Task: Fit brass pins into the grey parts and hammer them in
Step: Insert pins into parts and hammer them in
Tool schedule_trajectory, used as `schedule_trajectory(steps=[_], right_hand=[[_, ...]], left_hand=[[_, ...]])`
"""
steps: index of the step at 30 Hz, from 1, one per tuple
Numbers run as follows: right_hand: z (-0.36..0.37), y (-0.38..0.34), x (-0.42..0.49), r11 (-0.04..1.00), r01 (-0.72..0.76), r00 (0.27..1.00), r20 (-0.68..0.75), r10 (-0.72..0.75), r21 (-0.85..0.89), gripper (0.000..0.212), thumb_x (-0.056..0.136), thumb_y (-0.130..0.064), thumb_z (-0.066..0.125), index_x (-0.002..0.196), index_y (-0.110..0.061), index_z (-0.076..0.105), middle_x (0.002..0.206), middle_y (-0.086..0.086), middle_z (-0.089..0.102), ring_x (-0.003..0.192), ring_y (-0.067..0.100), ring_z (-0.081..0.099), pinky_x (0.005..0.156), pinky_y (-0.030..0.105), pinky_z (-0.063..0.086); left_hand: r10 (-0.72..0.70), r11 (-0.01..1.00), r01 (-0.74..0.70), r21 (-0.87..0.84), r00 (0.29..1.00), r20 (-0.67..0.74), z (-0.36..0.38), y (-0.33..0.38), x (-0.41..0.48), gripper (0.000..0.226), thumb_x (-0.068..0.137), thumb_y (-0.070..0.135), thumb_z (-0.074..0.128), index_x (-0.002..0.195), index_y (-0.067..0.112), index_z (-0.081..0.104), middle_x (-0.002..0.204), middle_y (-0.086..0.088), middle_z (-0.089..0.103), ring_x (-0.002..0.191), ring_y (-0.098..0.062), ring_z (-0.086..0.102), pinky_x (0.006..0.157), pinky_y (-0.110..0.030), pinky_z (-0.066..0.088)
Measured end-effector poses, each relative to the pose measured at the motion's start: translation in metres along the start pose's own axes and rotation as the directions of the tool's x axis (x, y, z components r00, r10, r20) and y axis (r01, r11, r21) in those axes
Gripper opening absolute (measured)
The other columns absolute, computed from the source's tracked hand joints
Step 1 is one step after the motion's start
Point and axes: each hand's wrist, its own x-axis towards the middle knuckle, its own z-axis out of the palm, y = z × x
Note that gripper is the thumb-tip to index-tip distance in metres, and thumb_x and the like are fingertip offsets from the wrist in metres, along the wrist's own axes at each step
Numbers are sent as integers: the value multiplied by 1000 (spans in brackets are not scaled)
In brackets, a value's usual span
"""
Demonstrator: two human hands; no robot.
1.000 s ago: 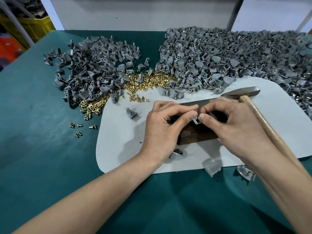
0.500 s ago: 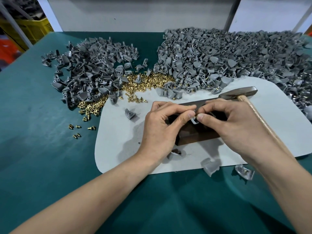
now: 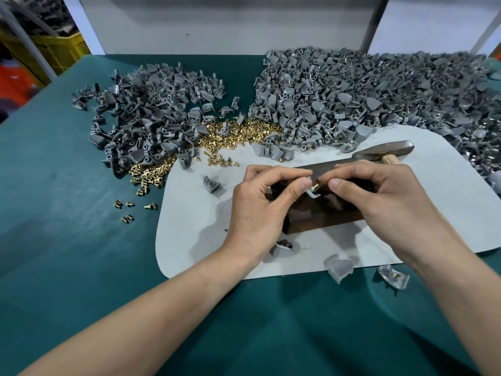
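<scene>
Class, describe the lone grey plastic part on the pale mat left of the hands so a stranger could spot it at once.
Find the pale grey rounded mat on the green table. On its bare left stretch, just left of the left hand, lies one small grey plastic part. Unlike the heaped grey parts behind, it sits alone, touching nothing.
</scene>
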Motion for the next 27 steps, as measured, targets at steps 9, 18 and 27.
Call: schedule_trajectory(steps=[9, 18, 27], right_hand=[[5, -1, -1, 1000, -18, 1000, -11, 18, 8, 13, 77, -14, 75, 75, -27, 73, 70, -14, 68, 67, -6, 58, 66, 10, 43], [9, -3, -2, 997, -4, 999, -40, 1, -80, 15, 78, -15, 73, 69, -25, 68, 70, -13, 63, 65, -5, 52, 61, 11, 40], [12, -1, -2, 998, -23, 998, -68, 19, -62, 15, 78, -15, 73, 69, -25, 68, 75, -11, 62, 69, 0, 53, 63, 14, 39]], left_hand=[[13, 1000, -13, 17, 1000, 6, 0, 0, -1, 14, 79, 27, 74, 88, 38, 74, 97, 5, 57, 101, -5, 57, 95, -39, 50], [25, 999, -26, 23, 1000, 15, 0, -2, 1, 12, 78, 31, 73, 87, 39, 74, 87, 29, 55, 104, -7, 55, 95, -41, 50], [47, 998, -48, 31, 999, 14, 0, -3, 1, 13, 76, 32, 73, 84, 43, 72, 86, 32, 55, 102, -3, 54, 96, -40, 50]])
